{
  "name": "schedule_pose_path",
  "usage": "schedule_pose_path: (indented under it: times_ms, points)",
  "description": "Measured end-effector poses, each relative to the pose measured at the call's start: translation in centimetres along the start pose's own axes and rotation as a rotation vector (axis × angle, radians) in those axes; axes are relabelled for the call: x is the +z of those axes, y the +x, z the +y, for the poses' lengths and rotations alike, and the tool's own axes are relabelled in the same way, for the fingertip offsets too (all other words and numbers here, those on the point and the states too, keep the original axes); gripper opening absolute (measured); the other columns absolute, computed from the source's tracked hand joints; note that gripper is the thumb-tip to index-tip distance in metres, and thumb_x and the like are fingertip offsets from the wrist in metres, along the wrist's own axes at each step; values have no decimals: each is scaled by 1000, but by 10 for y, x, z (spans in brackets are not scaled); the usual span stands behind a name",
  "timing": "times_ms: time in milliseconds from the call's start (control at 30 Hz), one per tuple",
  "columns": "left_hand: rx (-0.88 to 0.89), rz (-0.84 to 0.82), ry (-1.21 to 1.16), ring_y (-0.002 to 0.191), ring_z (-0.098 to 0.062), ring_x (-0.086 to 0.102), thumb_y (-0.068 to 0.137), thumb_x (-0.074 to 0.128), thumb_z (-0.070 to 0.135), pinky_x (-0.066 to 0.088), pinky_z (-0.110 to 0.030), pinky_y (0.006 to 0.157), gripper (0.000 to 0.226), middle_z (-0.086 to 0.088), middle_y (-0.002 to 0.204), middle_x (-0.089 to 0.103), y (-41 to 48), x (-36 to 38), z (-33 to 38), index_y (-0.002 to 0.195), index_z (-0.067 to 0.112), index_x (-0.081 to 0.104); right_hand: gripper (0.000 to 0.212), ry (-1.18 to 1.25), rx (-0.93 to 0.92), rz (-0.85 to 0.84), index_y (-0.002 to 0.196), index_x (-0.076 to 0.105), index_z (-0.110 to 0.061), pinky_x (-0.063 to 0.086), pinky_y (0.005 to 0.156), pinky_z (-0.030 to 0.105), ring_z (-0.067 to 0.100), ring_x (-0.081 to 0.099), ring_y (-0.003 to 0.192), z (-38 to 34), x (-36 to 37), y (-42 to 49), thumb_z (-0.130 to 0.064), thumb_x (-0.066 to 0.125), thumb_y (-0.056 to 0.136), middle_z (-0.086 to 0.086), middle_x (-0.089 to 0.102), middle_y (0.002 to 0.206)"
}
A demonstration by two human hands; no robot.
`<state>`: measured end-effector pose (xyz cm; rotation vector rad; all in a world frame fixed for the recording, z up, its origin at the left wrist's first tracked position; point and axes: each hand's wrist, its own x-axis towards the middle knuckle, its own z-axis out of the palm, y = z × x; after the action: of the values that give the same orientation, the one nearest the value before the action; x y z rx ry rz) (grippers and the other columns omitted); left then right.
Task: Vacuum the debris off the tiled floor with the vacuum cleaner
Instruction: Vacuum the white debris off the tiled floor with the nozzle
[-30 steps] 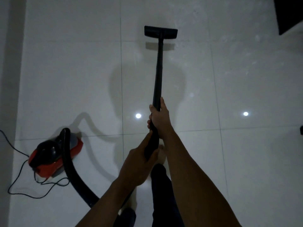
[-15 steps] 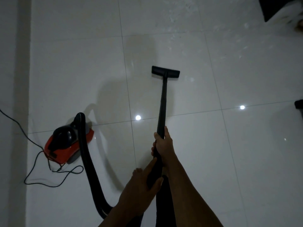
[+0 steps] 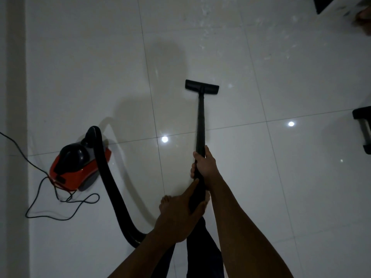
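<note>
Directly ahead of the person, the black floor nozzle (image 3: 201,87) sits flat on the tiled floor (image 3: 281,197), just right of a grout line. It is well short of the debris (image 3: 204,23), which shows as pale specks across the far tiles; in this dim light it is hard to say how thick the scatter is. The black wand (image 3: 200,121) runs straight back from the nozzle to both hands. The right hand (image 3: 205,165) is the farther one up the tube, its fingers (image 3: 192,169) curled round it with the tips showing on the left side. The left hand (image 3: 180,215) grips the wand's near end just behind, forefinger laid straight along the tube and the rest of the hand closed round it.

From under the left forearm the black hose (image 3: 112,189) loops out to the left and rises to the vacuum cleaner (image 3: 78,167), a red and black canister standing on the floor well left of the nozzle. Its thin power cord (image 3: 60,205) lies in loose loops beside it and trails off past the left edge. Two bright spots of light (image 3: 164,139) shine on the glossy tiles. A bare foot (image 3: 165,199) shows just beside the left hand. A dark object (image 3: 363,129) stands at the right edge, cut off by the frame.
</note>
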<state>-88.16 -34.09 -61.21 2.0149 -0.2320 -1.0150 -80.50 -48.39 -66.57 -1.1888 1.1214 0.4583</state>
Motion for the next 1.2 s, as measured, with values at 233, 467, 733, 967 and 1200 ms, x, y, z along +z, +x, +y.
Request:
schedule_pose_path:
  times_ms: [233,467,733,967,1200]
  points:
    - [-3,15,-23,101,-8,69,82,26,85,54,-34,97,66,0,123,69,12,-11,9,141,64,3,63,-35,-1,-18,161,26,-35,44,47,30,15,51,45,-13,3,10,-19,54,108,9,51,62]
    - [-11,45,-26,110,-9,66,100,46,50,48,-28,103,63,2,134,63,29,-21,18,154,40,15,65,-51,-29,-27,163,22,-34,45,47,30,13,50,45,-30,8,23,-18,53,108,10,51,66]
    - [-26,75,-106,105,-16,67,102,49,39,48,-13,86,61,0,128,66,60,-38,43,155,32,21,60,-68,-52,-27,161,28,-30,45,40,25,13,49,42,-65,11,47,-17,53,108,11,50,67]
    - [-15,91,-162,95,15,60,102,49,35,45,-4,75,60,-2,121,69,110,-43,77,155,33,21,68,-72,-52,-22,164,20,-32,46,41,25,14,50,46,-115,-3,84,-17,55,107,11,53,74]
    - [-18,137,-188,65,2,67,102,50,39,55,-16,70,61,8,117,71,166,-46,114,156,37,21,65,-92,-66,-79,162,25,-31,46,42,26,13,51,45,-168,-19,121,-16,55,107,9,50,67]
